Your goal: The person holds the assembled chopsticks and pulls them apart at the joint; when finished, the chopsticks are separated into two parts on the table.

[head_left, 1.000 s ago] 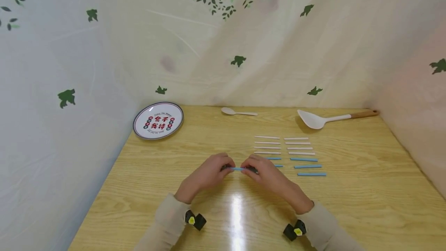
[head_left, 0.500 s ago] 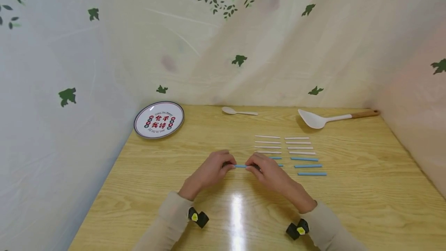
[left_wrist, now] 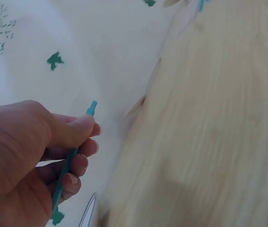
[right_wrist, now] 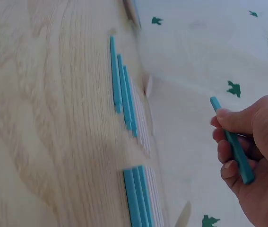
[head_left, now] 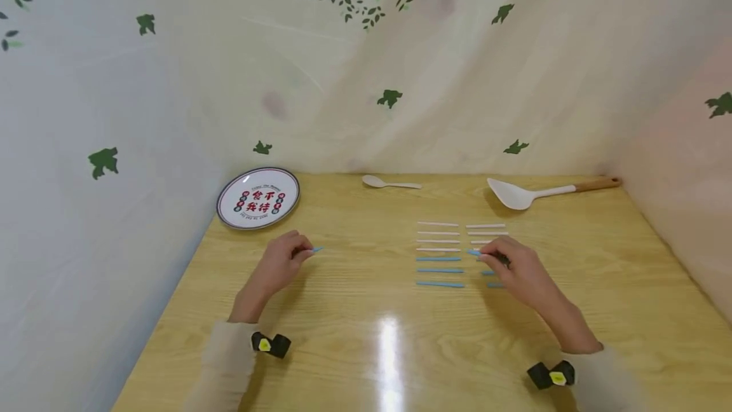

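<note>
My left hand [head_left: 280,262] pinches a slim blue chopstick half [left_wrist: 92,109] over the left part of the table, its narrow end poking past the thumb. On the right, my right hand [head_left: 517,269] grips a thicker blue chopstick half [right_wrist: 237,151] between thumb and fingers, raised over the right-hand row of pieces. Beneath and beside that hand, matching blue halves [head_left: 439,270] and pale pink halves [head_left: 438,233] lie in two columns. Part of the right column is hidden by the right hand in the head view.
A white plate [head_left: 229,208] with red lettering stands at the back left. Along the back edge lie a small pale spoon [head_left: 374,181] and a white turner [head_left: 511,196] with a wooden handle. Patterned cloth walls [head_left: 320,126] enclose the table [head_left: 343,348].
Both hands were together at the middle on one blue chopstick. They have moved apart, left hand leftward and right hand rightward, each now holding a blue half. The left column shows fully.
</note>
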Demonstrator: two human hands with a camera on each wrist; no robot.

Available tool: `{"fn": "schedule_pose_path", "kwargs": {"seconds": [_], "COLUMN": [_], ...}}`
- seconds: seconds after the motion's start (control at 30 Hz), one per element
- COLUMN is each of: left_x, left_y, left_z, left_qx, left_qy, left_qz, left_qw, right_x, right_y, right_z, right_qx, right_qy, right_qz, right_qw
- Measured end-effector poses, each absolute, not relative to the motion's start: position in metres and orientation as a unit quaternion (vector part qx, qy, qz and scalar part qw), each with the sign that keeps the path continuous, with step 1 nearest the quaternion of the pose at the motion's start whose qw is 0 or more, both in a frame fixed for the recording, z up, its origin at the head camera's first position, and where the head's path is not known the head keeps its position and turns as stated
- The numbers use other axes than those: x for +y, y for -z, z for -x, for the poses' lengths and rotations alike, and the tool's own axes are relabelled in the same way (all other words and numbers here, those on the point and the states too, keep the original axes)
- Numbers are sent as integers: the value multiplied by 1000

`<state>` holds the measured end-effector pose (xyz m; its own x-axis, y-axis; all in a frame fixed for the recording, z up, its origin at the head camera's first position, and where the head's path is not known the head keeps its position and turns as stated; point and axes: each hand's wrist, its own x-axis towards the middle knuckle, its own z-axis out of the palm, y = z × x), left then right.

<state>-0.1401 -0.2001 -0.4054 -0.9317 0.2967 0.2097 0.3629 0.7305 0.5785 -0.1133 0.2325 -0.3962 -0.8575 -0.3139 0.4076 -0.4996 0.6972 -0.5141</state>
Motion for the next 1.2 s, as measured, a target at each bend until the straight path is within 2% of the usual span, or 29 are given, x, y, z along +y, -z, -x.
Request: {"fn": "schedule_pose_path", "kwargs": {"seconds": [0.1,0.33,0.53,0.67,0.9,1.2], "left_x": [-193,-137,-81,-48,-5,15], "left_y": [406,420,422,424,431,438], "left_z": [134,117,104,94,86,79], "left_qx": [-924,-914,-898,-885,-896,-914], "left_qy": [331,333,312,323,295,242], "left_qz": [190,229,309,332,332,324], "left_qw": [21,-25,-39,-49,-14,34], "right_x": [242,262,284,293,300,301], "right_y": [393,402,409,410,419,425], "right_z": [112,102,90,84,82,82], "right_qx": [-914,-920,-923,-924,-924,-924], "right_qy": [-315,-303,-313,-316,-324,-316], "right_qz": [-217,-218,-214,-213,-200,-214], "right_qw": [135,122,64,18,-26,-32]}}
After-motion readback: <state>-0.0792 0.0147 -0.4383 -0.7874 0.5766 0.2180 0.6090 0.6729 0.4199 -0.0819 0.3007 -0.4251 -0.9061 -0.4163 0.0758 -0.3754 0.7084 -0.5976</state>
